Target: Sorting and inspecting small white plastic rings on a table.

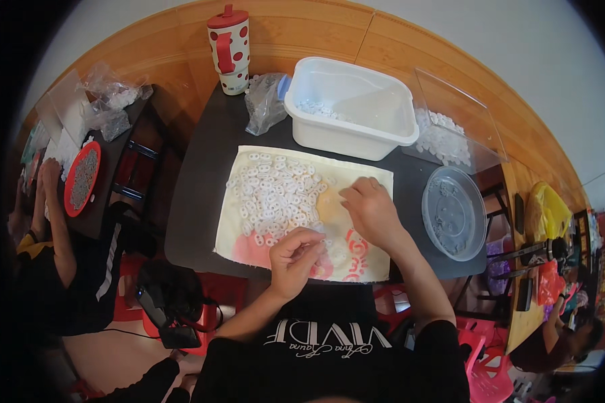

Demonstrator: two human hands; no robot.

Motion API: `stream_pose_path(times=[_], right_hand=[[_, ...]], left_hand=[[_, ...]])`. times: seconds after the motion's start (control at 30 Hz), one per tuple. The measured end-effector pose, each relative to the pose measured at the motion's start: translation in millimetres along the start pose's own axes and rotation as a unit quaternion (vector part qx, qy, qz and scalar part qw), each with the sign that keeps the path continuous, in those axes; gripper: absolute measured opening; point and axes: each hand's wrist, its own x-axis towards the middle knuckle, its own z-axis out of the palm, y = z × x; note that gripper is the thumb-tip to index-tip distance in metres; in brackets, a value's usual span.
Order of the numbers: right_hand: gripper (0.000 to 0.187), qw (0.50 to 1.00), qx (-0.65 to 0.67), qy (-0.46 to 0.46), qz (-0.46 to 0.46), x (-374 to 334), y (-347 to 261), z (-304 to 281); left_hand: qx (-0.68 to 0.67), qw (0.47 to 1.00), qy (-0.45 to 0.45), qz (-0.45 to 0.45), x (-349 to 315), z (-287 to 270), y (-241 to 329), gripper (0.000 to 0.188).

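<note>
A heap of small white plastic pieces with two holes each covers the left and middle of a cream cloth printed in pink and red. My left hand is closed in a pinch at the heap's near edge, with a whitish bit by its fingertips too small to name. Over the cloth's right side, beside the heap, my right hand is bent down with its fingers curled together. Whatever it may hold is hidden.
Behind the cloth stands a white tub with some white pieces inside. A clear box of white pieces and a round clear tray are at the right. A dotted tumbler and plastic bag stand back left. Another person's hands work far left.
</note>
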Motion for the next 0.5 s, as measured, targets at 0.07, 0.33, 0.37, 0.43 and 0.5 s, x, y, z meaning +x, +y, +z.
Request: stream_pose_path(times=[0.07,0.33,0.37,0.43,0.5], right_hand=[[0.019,1.0,-0.003,-0.007,-0.013,10,-1,7],[0.018,0.997,0.026,-0.046,-0.059,12,0,-4],[0.019,0.999,0.02,-0.034,-0.029,15,6,1],[0.021,1.0,0.011,-0.019,0.007,20,18,10],[0.024,0.999,0.029,0.014,0.024,30,22,20]], left_hand=[[-0.018,1.0,-0.001,-0.013,0,0,-1,0.02],[-0.031,0.999,0.017,-0.004,-3,-3,-3,0.019],[-0.025,1.0,0.013,-0.001,-3,-2,-2,0.019],[-0.023,1.0,0.009,-0.008,-2,-2,0,0.019],[-0.019,1.0,0.008,-0.012,-1,-2,1,0.019]])
